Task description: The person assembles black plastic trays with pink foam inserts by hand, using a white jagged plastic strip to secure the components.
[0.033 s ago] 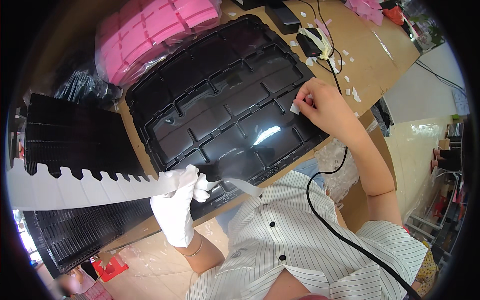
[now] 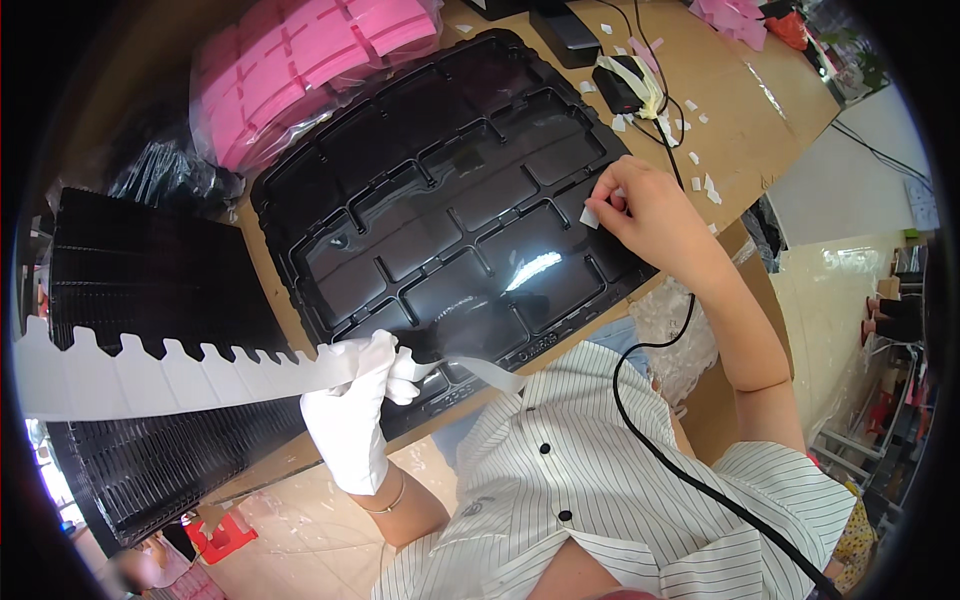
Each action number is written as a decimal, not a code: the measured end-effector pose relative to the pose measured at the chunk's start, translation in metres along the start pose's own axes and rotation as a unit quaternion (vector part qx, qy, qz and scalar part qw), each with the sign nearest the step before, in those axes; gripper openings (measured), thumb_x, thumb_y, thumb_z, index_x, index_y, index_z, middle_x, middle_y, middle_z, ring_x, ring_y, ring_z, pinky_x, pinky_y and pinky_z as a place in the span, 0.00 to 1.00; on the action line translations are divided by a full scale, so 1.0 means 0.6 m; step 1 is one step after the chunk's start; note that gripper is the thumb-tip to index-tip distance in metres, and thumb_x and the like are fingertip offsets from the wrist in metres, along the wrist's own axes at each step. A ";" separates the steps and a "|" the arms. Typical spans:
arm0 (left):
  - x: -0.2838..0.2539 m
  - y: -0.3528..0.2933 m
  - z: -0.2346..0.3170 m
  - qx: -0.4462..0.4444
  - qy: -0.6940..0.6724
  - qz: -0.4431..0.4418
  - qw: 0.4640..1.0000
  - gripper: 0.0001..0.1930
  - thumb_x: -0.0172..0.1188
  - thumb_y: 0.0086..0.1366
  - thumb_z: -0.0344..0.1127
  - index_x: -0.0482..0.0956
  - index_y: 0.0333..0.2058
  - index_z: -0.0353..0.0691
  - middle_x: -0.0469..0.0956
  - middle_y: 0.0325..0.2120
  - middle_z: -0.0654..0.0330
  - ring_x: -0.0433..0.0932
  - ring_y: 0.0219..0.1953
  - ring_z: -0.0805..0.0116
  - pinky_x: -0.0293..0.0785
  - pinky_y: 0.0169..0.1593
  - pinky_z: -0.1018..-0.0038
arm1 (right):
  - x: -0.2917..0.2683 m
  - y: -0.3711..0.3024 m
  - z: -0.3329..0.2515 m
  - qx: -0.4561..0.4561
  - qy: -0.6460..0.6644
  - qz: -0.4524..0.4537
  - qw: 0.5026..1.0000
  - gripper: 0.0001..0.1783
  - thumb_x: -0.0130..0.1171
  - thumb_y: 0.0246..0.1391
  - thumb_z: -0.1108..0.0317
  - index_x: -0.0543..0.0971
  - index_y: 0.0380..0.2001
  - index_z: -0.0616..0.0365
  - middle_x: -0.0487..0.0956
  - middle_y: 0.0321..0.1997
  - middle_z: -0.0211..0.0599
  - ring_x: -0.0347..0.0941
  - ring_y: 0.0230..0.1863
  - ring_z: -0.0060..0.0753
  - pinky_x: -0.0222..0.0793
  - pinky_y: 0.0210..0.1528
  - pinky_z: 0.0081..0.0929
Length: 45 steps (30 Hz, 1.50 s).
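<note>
"Looking around the worktop (image 2: 790, 110), what takes up the most space?"

"A broad black tray (image 2: 420, 235) with ridged compartments, in the middle. To its left is a stack of black ribbed sheets (image 2: 150, 270); behind it, a pink pack (image 2: 310, 70) in clear wrap. Beyond the tray's far right corner sit a dark box (image 2: 566, 38), then white scraps (image 2: 712, 190)."

"Anything in the way?"

"A black cable (image 2: 750, 518) passes under the right wrist and loops across the striped shirt (image 2: 500, 470)."

"And the pieces being handled?"

"The long white notched strip (image 2: 180, 380) crosses in front of the stack and ends in the gloved left hand (image 2: 350, 410), whose fingers are bunched around it at the tray's near left edge. A narrow white ribbon (image 2: 490, 373) trails from that hand toward the shirt. The bare right hand (image 2: 640, 205) pinches a small white piece (image 2: 590, 217) over the tray's right side; I can't tell whether it touches."

"How much room is there?"

"Little in front: the tray's near edge follows the worktop's front edge. Left, a thin brown margin separates tray and stack; a wider, scrap-strewn stretch lies right."
</note>
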State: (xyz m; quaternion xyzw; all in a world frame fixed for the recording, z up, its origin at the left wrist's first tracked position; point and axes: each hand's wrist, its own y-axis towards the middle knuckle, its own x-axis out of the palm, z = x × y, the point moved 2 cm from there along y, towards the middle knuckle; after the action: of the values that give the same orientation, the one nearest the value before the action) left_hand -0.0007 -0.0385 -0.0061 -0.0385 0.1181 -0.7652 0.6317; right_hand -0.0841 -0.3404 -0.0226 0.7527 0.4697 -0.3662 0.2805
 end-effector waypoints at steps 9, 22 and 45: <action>0.005 -0.001 -0.001 0.014 0.004 -0.008 1.000 0.07 0.66 0.57 0.28 0.79 0.28 0.29 0.79 0.19 0.56 0.76 0.18 0.74 0.67 0.26 0.81 | 0.013 -0.005 0.008 -0.143 -0.085 0.049 0.985 0.07 0.61 0.52 0.71 0.72 0.27 0.61 0.73 0.30 0.41 0.72 0.31 0.42 0.67 0.33 0.33; -0.024 -0.034 0.008 0.007 0.022 -0.093 0.995 0.06 0.64 0.58 0.26 0.78 0.31 0.27 0.80 0.20 0.51 0.76 0.17 0.71 0.73 0.25 0.79 | -0.093 -0.195 0.302 0.165 0.451 0.136 0.866 0.04 0.54 0.60 0.69 0.71 0.32 0.56 0.69 0.30 0.26 0.59 0.25 0.14 0.55 0.25 0.14; 0.020 -0.079 0.004 0.053 0.057 -0.145 0.986 0.07 0.68 0.56 0.26 0.83 0.34 0.31 0.81 0.26 0.59 0.78 0.23 0.75 0.71 0.27 0.82 | -0.011 -0.088 0.018 -0.059 0.000 0.142 0.988 0.10 0.69 0.42 0.67 0.78 0.25 0.58 0.71 0.35 0.38 0.65 0.42 0.41 0.60 0.49 0.34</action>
State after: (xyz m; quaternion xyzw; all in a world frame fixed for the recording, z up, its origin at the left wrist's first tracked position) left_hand -0.0478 -0.0424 0.0062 0.0215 0.1066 -0.8550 0.5071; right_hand -0.1371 -0.3311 -0.0274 0.7942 0.3787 -0.2943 0.3732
